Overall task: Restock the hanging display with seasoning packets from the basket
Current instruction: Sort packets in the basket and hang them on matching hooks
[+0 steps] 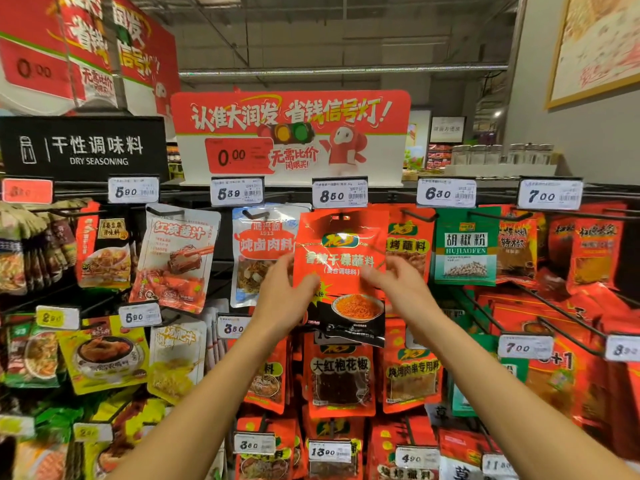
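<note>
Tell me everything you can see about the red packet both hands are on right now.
The red seasoning packet is a glossy, crinkled plastic pouch, red above and black below, with white lettering, a green-and-yellow logo and a picture of a bowl of orange powder. It hangs upright, slightly tilted, its top slot at the peg under the 8.50 price tag. The left hand and right hand touch its side edges.

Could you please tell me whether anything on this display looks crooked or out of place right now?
Yes. The packet under the 5.90 tag hangs tilted, its bottom swung left. The red packet between the left hand and right hand under the 8.50 tag is creased near its hang hole.
</note>
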`<state>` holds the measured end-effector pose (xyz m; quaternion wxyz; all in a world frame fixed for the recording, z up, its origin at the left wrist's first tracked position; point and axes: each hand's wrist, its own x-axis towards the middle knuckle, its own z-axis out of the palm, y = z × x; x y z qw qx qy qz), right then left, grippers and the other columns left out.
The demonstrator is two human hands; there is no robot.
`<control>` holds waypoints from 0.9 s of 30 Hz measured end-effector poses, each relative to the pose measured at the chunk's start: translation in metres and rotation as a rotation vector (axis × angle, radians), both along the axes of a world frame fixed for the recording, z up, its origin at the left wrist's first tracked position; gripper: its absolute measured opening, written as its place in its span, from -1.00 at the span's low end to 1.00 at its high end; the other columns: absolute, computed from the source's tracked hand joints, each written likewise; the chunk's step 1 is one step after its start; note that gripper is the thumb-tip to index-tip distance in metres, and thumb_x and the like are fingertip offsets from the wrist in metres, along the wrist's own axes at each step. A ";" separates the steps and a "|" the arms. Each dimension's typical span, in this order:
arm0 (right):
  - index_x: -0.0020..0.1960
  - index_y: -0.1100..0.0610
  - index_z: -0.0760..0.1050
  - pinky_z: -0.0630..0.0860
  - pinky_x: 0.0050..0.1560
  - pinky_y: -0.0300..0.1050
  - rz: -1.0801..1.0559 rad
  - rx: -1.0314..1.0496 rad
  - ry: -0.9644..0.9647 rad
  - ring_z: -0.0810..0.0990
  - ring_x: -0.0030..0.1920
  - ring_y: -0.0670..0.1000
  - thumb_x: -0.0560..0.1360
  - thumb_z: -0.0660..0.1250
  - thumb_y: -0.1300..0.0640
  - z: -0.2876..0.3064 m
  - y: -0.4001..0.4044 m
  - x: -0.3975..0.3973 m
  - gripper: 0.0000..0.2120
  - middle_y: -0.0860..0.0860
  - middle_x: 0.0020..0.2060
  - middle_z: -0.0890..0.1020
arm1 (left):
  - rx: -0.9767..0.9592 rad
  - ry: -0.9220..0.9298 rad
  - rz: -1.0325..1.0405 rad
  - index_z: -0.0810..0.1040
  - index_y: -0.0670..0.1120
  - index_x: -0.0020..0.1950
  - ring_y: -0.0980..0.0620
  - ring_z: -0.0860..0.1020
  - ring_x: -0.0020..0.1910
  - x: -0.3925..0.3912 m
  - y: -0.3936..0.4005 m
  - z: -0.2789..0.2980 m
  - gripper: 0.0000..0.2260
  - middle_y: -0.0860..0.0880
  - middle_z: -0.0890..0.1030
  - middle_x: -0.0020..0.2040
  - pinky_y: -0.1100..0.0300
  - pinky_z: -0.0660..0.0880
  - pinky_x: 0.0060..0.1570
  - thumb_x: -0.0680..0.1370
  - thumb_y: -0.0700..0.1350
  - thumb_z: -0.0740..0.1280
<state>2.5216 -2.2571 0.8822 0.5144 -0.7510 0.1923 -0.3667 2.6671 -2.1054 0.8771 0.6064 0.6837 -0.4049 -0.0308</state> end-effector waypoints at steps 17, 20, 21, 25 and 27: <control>0.28 0.29 0.51 0.57 0.23 0.13 -0.292 0.224 0.176 0.63 0.17 0.21 0.49 0.49 0.07 0.010 -0.068 0.085 -0.53 0.20 0.16 0.64 | 0.203 0.161 0.226 0.61 -0.18 -0.07 -0.12 0.62 -0.11 0.047 -0.093 0.014 -0.83 -0.15 0.67 -0.08 0.02 0.62 -0.05 0.47 -0.11 0.51; 0.20 0.27 0.55 0.61 0.17 0.11 -0.292 0.249 0.166 0.66 0.09 0.18 0.48 0.49 0.13 0.009 -0.080 0.088 -0.65 0.18 0.10 0.66 | 0.254 0.124 0.275 0.51 -0.10 -0.22 0.01 0.53 -0.28 0.048 -0.101 0.011 -0.80 -0.07 0.60 -0.21 0.16 0.47 -0.32 0.48 -0.11 0.51; 0.09 0.24 0.57 0.62 0.08 0.07 -0.288 0.237 0.177 0.66 0.02 0.15 0.48 0.48 0.14 0.007 -0.082 0.087 -0.74 0.16 0.03 0.67 | 0.262 0.119 0.267 0.52 -0.09 -0.22 0.01 0.54 -0.28 0.049 -0.101 0.008 -0.81 -0.07 0.62 -0.21 0.16 0.47 -0.33 0.48 -0.12 0.50; -0.11 0.09 0.50 0.54 -0.10 -0.02 -0.291 0.116 0.242 0.56 -0.19 0.05 0.51 0.44 0.00 -0.004 -0.081 0.074 -0.81 0.04 -0.21 0.57 | 0.316 0.037 0.243 0.63 -0.14 -0.06 -0.15 0.64 -0.05 0.053 -0.089 -0.003 -0.92 -0.13 0.69 -0.06 0.06 0.56 -0.08 0.51 -0.15 0.46; 0.02 0.09 0.51 0.62 0.02 0.06 -0.313 0.068 0.277 0.61 -0.07 0.10 0.52 0.41 -0.06 -0.008 -0.080 0.063 -0.77 0.06 -0.13 0.61 | 0.387 -0.076 0.256 0.66 -0.15 0.02 -0.15 0.64 -0.02 0.057 -0.080 -0.005 -0.84 -0.12 0.69 -0.05 0.08 0.53 -0.08 0.52 -0.09 0.45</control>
